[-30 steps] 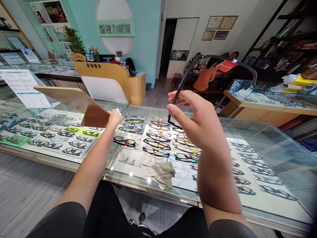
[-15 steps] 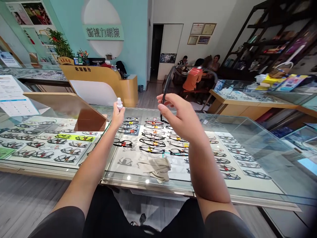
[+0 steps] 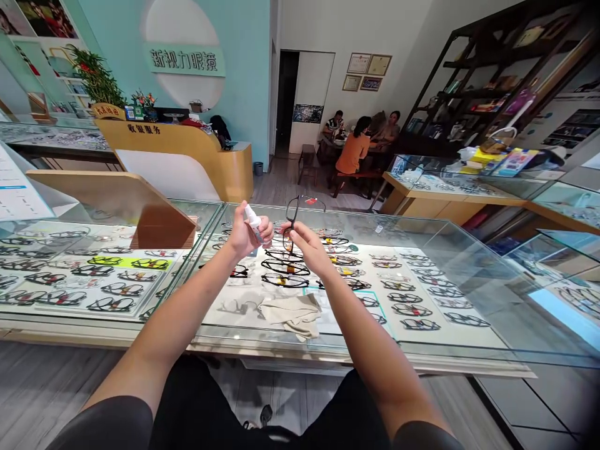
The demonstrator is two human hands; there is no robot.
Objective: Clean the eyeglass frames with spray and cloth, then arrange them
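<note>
My left hand is wrapped round a small white spray bottle, which tilts with its top up and to the left. Just to the right, my right hand pinches a pair of dark-framed eyeglasses above the glass counter. One lens points up and a temple reaches out to the right; the bottle and glasses are apart. A beige cloth lies crumpled on the counter top in front of me. Under the glass, several pairs of display eyeglasses lie in rows.
The glass display counter spans the width before me. A brown wooden board stands on its left part, beside a printed sheet. Farther back are a cashier desk, another display case and seated people.
My right hand has come down and left with the eyeglasses, turning them. My left hand has moved right and tilted the spray bottle, so both hands are closer together. The view has shifted slightly.
</note>
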